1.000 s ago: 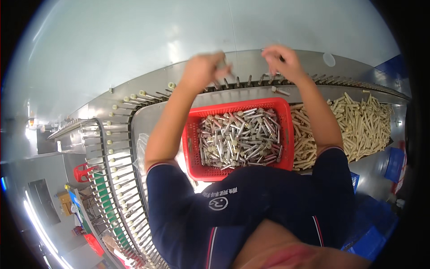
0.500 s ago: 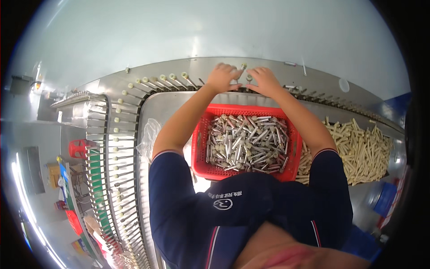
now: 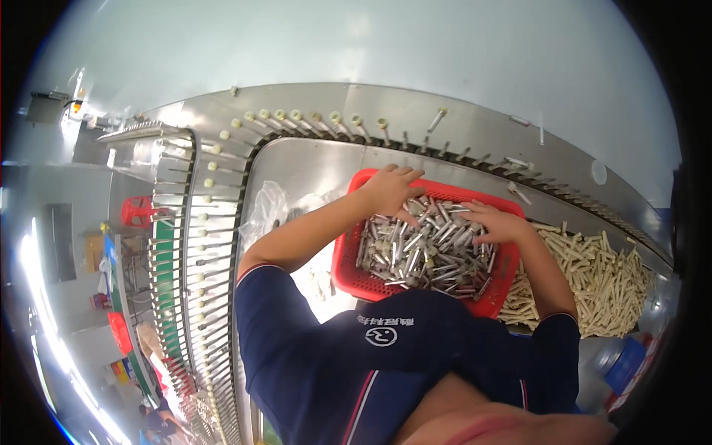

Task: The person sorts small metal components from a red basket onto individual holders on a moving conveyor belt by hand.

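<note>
A red plastic basket (image 3: 343, 261) in front of me is heaped with small metal tubes (image 3: 415, 248), many carrying pale knob-like ends. My left hand (image 3: 391, 191) is at the basket's far-left rim, fingers spread, its thumb side down over the pile. On the pile's right side lies my right hand (image 3: 495, 221), fingers apart and touching the tubes. I cannot make out any piece gripped in either hand. Beyond the basket curves a conveyor chain (image 3: 475, 165) with upright pins. Capped tubes (image 3: 335, 119) stand on its left stretch, while the pins further right are bare.
Cream-coloured sticks (image 3: 593, 278) are heaped right of the basket. A crumpled clear plastic bag (image 3: 273, 204) lies on the metal table at left. Loose tubes rest along the steel ledge, one tube (image 3: 437, 119) behind the chain. Further left are a red stool (image 3: 137, 212) and another conveyor run.
Both hands have come back from the conveyor pins and down into the basket. Another capped tube or two now stands where they were. The view has shifted and tilted.
</note>
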The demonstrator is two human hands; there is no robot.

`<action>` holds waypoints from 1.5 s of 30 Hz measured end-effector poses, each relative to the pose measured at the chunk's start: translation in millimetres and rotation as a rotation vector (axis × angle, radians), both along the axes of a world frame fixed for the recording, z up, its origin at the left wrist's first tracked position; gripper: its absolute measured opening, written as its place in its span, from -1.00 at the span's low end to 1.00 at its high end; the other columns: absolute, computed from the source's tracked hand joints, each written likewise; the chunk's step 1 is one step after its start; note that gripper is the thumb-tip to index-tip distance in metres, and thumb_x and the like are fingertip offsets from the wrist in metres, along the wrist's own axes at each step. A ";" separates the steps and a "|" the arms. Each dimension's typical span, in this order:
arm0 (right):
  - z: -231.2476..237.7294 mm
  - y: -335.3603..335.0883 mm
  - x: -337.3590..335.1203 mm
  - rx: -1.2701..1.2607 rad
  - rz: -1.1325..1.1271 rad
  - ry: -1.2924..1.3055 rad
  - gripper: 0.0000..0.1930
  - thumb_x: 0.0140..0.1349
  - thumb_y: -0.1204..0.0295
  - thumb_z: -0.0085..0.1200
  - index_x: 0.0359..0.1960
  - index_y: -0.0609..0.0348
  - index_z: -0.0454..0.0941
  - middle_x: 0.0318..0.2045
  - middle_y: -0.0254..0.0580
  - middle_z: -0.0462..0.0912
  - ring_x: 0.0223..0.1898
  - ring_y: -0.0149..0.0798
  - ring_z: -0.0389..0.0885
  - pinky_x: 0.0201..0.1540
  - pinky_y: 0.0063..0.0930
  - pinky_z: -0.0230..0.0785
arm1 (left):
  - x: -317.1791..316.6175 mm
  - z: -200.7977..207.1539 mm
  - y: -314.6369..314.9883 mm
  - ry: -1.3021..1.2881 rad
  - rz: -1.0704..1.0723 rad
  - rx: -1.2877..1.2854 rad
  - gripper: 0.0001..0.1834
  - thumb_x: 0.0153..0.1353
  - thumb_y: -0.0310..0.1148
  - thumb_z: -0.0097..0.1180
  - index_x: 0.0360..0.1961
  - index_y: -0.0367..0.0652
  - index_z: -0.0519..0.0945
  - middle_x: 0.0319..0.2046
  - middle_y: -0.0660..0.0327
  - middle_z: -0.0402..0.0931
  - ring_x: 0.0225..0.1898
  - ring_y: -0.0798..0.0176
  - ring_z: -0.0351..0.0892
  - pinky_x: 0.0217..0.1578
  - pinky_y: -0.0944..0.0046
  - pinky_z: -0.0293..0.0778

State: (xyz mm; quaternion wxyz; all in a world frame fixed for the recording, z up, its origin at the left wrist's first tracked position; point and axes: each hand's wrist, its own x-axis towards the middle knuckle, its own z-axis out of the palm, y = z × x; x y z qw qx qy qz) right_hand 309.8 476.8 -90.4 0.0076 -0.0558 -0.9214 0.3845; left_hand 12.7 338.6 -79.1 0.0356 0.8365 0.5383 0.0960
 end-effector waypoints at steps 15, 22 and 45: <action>47.7 -61.7 -282.7 0.436 -0.338 0.177 -0.69 0.14 0.11 0.07 -0.38 0.12 0.43 -0.58 -0.08 0.57 -0.48 0.02 0.56 -0.43 -0.16 0.37 | -202.6 51.8 -19.6 -0.107 0.192 0.466 -0.69 0.11 -0.05 0.17 -0.30 -0.03 0.49 -0.67 0.18 0.47 -0.64 0.09 0.52 -0.61 0.11 0.41; 155.9 -94.8 -272.3 0.121 -0.217 -0.370 -0.74 0.11 0.34 0.17 -0.20 0.15 0.49 -0.52 -0.03 0.58 -0.44 -0.14 0.60 -0.28 -0.23 0.47 | -144.9 62.8 -133.8 -0.526 0.121 0.024 -0.68 0.00 -0.22 0.29 -0.26 -0.10 0.51 -0.50 0.24 0.56 -0.47 0.14 0.60 -0.45 0.18 0.51; 142.6 -92.8 -370.6 0.191 -0.605 0.147 -0.73 0.10 0.21 0.17 -0.40 0.17 0.48 -0.51 -0.07 0.60 -0.48 -0.07 0.59 -0.40 -0.33 0.39 | -295.9 101.2 -72.1 -0.536 0.204 0.067 -0.68 0.17 -0.06 0.10 -0.18 -0.03 0.45 -0.59 0.09 0.55 -0.54 0.04 0.59 -0.50 0.06 0.50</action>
